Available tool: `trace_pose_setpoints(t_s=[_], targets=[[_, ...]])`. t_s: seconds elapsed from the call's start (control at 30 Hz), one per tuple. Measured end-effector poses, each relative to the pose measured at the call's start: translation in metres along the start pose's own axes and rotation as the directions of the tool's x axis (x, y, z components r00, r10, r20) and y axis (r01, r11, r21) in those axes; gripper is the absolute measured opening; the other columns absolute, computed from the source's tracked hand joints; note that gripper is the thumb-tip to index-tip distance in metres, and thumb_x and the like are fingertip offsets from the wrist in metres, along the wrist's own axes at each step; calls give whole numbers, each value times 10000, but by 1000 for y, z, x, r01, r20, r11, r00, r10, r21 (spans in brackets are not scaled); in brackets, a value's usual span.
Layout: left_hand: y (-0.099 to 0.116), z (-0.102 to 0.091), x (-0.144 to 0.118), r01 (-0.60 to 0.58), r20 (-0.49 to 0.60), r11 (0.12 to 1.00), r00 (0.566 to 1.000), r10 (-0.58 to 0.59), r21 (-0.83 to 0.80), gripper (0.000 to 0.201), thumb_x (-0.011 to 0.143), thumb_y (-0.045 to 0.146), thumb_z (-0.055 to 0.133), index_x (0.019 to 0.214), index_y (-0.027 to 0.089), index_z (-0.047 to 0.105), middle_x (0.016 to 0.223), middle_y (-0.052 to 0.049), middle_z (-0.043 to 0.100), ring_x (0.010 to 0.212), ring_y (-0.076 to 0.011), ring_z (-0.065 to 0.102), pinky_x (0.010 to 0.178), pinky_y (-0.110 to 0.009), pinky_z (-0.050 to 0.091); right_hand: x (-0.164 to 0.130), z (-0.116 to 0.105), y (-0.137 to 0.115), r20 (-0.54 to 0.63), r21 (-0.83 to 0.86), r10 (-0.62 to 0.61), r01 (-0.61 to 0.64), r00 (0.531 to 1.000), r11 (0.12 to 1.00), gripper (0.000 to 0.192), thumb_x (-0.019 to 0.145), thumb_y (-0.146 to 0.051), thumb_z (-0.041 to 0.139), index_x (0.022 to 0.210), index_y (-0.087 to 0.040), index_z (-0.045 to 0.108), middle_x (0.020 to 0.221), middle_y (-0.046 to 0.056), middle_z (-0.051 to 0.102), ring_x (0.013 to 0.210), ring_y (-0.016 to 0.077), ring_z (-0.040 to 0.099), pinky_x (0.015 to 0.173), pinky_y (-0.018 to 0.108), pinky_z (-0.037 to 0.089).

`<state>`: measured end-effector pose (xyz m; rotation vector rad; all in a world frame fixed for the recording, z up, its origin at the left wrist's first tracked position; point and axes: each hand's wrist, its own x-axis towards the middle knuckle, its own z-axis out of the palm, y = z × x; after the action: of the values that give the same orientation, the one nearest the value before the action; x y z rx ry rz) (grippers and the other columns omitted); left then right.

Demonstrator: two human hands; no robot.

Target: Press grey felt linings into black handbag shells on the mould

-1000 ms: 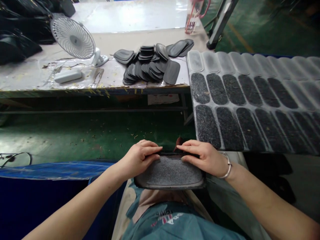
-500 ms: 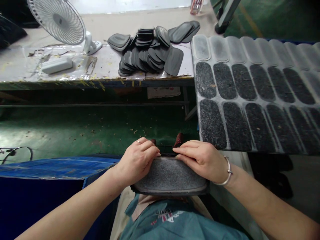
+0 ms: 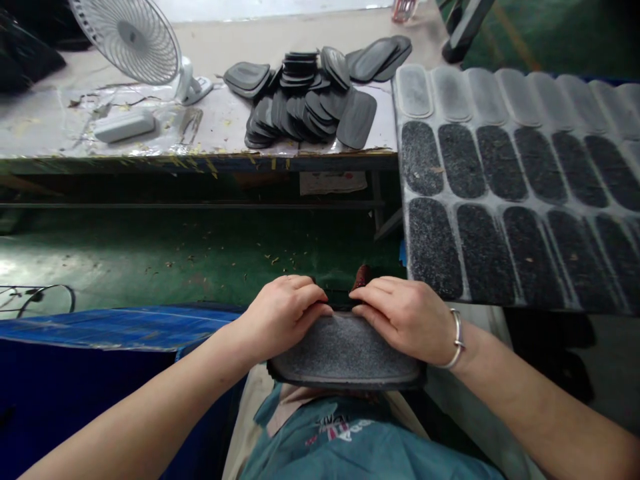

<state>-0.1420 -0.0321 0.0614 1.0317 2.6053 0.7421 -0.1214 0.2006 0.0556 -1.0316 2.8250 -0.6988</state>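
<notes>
Across my lap rests a grey, felt-like pad (image 3: 350, 350) with rounded corners and a dark rim. My left hand (image 3: 285, 313) is closed over the left part of its far edge, thumb on the grey face and fingertips curled over the rim. On the right part of the same edge, my right hand (image 3: 407, 317) pinches in a like manner, a silver bracelet at the wrist. A small gap separates the two sets of fingertips. What lies under the pad is hidden.
A heap of dark oval pads (image 3: 300, 110) lies on the far table (image 3: 210, 143), beside a white fan (image 3: 135, 40). To the right, a board (image 3: 465, 207) carries rows of rounded dark and pale patches. A blue bin (image 3: 115, 327) stands at my left.
My left fingers have shifted slightly right along the pad's far edge, nearer my right hand. The whole background sits a little farther right in view. Both hands keep hold of the pad.
</notes>
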Motion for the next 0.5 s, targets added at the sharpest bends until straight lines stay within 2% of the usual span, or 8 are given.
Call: trace_pose_setpoints(t_s=[0.1,0.2,0.33,0.5], targets=[[1,2,5,-1,5,998,1000,1,64,256,937,301,432,825,172,624,724,-23,602,698,-153,578,653,-271,424,6,-3,1,38,-50,-103,104,994,993,257,952,-292,448,1118,-186,614,923,44,665,855,154,606,693,265,429],[0,2,7,7,12,994,1000,-8,114,305,950,293,381,789,163,606,687,-27,590,671,-159,577,633,-277,414,13,-3,-2,112,-123,-129,142,985,982,201,943,-250,452,981,-184,638,837,32,645,785,151,592,630,273,382],[-1,-3,5,64,-5,997,998,-64,43,278,947,302,395,844,161,613,724,-28,634,693,-149,602,621,-253,421,19,0,-8,132,-202,-50,77,990,976,169,917,-199,459,829,-178,602,755,28,614,722,165,581,611,295,344],[0,-6,1,44,71,998,996,-48,45,269,899,389,502,985,173,635,869,-46,670,814,-173,624,692,-272,455,20,4,-13,111,-206,67,-43,992,978,218,938,-231,418,828,-178,599,765,38,635,738,178,600,602,303,329]])
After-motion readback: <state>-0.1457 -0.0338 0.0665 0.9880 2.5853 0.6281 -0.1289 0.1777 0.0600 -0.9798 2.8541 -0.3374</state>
